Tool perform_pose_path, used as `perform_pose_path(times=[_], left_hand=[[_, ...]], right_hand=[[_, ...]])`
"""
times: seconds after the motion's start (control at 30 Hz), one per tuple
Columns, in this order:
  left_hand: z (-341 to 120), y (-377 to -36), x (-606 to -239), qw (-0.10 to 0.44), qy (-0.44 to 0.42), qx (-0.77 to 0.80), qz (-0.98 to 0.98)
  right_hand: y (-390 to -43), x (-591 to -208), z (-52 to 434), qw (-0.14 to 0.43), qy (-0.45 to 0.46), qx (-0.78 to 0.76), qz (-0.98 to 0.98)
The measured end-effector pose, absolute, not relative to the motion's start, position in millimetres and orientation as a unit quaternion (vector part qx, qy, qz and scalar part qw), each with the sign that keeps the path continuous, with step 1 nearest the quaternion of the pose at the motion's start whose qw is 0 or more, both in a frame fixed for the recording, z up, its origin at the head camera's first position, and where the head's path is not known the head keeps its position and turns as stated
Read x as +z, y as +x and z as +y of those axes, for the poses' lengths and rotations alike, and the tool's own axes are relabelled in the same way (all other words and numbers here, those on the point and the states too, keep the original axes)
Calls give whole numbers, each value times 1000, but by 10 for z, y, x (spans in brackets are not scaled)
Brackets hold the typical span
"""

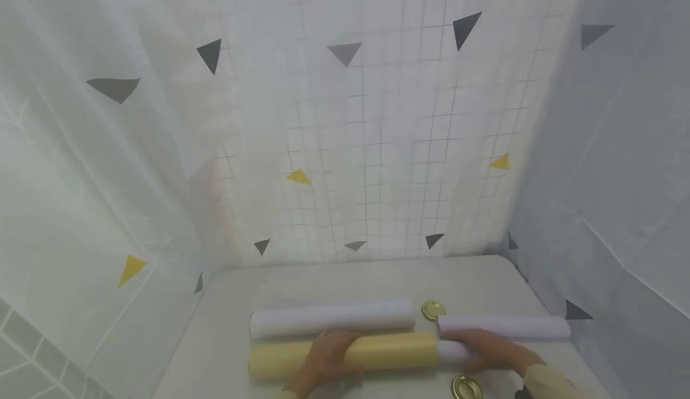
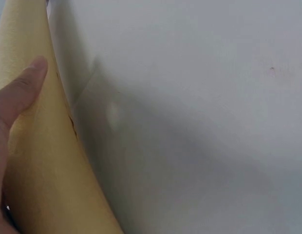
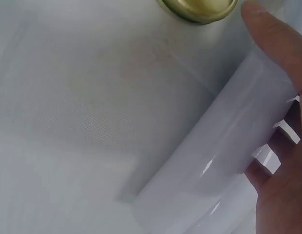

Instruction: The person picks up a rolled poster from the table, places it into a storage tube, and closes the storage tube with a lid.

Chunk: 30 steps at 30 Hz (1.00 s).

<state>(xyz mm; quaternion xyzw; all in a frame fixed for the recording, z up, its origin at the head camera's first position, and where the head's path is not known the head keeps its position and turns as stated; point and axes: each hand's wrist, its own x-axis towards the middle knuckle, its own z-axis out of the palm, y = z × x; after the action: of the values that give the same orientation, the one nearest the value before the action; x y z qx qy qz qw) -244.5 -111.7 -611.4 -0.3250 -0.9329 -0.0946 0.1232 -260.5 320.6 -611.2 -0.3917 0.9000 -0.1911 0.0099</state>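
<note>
A long, matte yellow cylindrical tube [image 1: 399, 352] lies near the front edge of the view, its long axis running left to right across the white tabletop [image 1: 377, 279]. From its right end sticks a narrower, glossy white cylindrical roll [image 1: 450, 351], in line with it; this roll seems to sit inside the yellow one, though how deep cannot be told.

The left hand [image 1: 329, 354] holds the yellow tube from above, a little left of its middle, with the thumb lying along the surface in the left wrist view. The right hand [image 1: 487, 350] is wrapped around the short white stretch just beyond the tube's right end, thumb on the near side and fingers on the far side. The two hands thus share one axis, and the right is the nearer to the joint between yellow and white.

Just behind the right hand, and partly covered by it, lies a second glossy white roll [image 1: 533, 327], roughly parallel. A thicker white cylindrical roll [image 1: 334, 318] lies just behind the yellow tube, also parallel. One round gold metallic lid [image 1: 433, 310] sits between these two rear rolls; another round gold lid [image 1: 466, 388] lies in front of the right hand. A pale curtain with grey and yellow triangles [image 1: 334, 105] rises behind the tabletop.
</note>
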Motion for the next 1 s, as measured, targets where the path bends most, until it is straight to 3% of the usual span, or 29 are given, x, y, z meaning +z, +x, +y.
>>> perform_pose_path(times=[0.27, 0.5, 0.8, 1.0], left_hand=[[-1135, -2440, -6082, 148, -332, -98, -927], [-1153, -2434, -6062, 153, -329, -101, -926], [-1184, -2475, -6131, 156, -332, -103, -925], [-1187, -2489, -6141, 140, -329, -99, -929]], right_hand=[[-2555, -6092, 3270, 6, -352, -155, 923], [-2512, -6032, 3280, 37, -298, -136, 944], [-2536, -6069, 3204, -24, -326, -140, 935], [-2546, -6024, 3055, -19, -321, -158, 934]])
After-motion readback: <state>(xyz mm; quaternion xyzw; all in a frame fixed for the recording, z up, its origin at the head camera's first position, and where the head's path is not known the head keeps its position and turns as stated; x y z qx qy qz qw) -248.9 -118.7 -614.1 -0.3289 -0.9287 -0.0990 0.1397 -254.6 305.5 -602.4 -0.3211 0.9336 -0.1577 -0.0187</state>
